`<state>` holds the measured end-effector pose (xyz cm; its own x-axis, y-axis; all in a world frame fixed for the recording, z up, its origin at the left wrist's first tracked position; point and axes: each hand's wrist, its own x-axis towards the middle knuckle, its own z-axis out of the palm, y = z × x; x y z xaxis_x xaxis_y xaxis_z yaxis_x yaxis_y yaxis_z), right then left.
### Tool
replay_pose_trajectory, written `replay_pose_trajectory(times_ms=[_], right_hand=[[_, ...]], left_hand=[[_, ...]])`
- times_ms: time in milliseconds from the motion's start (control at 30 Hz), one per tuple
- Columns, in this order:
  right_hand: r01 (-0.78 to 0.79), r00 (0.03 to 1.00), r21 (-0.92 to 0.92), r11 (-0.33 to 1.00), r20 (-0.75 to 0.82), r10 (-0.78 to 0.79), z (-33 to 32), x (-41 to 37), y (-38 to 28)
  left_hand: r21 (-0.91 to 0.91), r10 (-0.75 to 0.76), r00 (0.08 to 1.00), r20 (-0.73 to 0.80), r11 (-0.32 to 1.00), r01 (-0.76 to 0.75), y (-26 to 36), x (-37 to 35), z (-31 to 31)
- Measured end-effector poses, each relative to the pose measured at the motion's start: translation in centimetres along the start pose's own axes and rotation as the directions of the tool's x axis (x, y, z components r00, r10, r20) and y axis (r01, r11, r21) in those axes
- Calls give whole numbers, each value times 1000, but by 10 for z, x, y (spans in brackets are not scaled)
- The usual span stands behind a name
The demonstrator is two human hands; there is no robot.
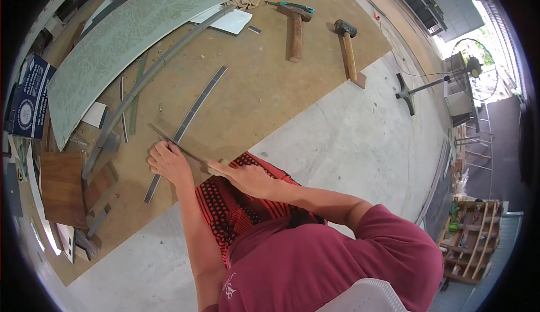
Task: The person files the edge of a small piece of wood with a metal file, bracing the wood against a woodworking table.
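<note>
A long narrow dark strip [201, 103] with pale edges lies on the brown board. My left hand [170, 164] is closed over it, fingers pressed together at its lower half. Across the strip, by my left fingertips, runs a thin brown blade-like tool [191, 154]. My right hand [247, 178] grips the near end of this tool, with the index finger stretched along it. The handle is mostly hidden by the fingers.
Brown board [236, 104] on the floor. Two hammers [296, 36] [349, 50] and a teal-handled cutter [301, 8] lie beyond. Left: a patterned green panel [129, 42], grey bar [140, 81], wood pieces [63, 188] and blue box [31, 95]. A fan [464, 67] stands right.
</note>
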<state>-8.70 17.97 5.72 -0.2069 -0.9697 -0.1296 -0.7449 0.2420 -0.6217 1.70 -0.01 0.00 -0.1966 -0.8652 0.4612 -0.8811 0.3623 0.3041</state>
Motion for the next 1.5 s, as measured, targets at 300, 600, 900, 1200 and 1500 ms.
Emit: replay_pose_trajectory(times_ms=[300, 600, 900, 1200, 1500], right_hand=[[8, 1000, 34, 999, -11, -7, 7, 1, 3], [-71, 989, 37, 997, 133, 66, -16, -35, 4], [108, 979, 14, 994, -176, -104, 15, 8, 6], [-51, 996, 8, 999, 78, 50, -5, -27, 6], [-25, 999, 92, 995, 21, 23, 1, -24, 7]], left_hand=[[40, 1, 1000, 14, 999, -2, -2, -1, 3], [21, 5, 1000, 3, 1000, -5, -1, -3, 3], [6, 1, 1000, 3, 1000, -1, 0, 0, 0], [41, 1, 1000, -2, 999, -1, 1, -1, 2], [26, -42, 998, 46, 999, 41, 1, 0, 3]])
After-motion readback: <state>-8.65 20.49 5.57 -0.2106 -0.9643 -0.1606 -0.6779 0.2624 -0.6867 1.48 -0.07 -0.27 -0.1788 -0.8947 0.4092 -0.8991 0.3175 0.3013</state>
